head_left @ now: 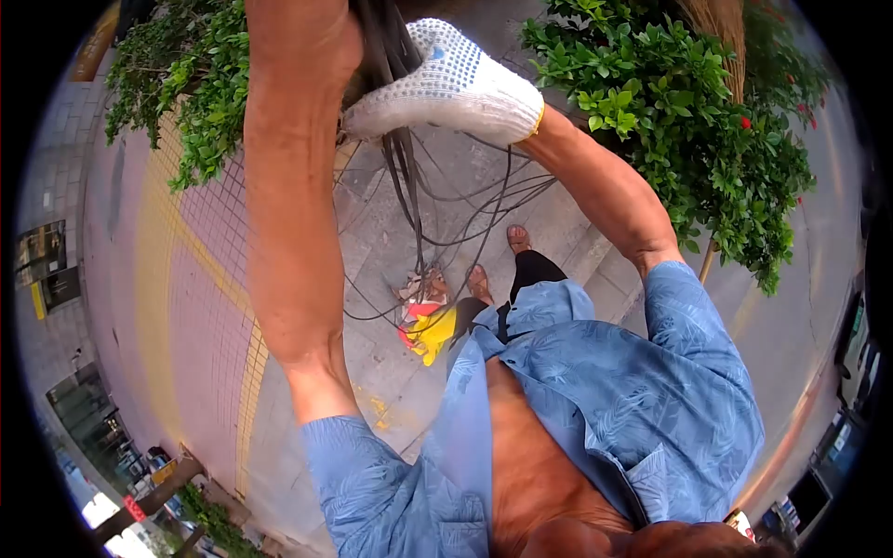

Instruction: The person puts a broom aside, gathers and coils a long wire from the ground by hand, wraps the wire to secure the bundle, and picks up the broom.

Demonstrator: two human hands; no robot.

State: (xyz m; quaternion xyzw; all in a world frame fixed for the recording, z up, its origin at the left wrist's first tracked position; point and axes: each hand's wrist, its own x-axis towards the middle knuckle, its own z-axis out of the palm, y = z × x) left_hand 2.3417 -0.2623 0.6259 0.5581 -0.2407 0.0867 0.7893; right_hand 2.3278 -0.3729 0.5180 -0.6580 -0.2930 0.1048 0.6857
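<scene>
My gloved right hand (442, 88) was clenched around dark cables (387, 42) at upper middle, left hand cropped so grip unknown; likely a holding step, trailing loops calling for steady control.

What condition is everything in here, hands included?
Right hand: closed around the cables
Left hand: mostly cut off; grip unclear
Cables: bunched at the hand, looping loosely below
Glove: worn on the right hand
Shirt: worn, open at the chest
Yellow item: crumpled, on the ground
Broom: bristles up, partly hidden
Shrubs: leafy
</scene>
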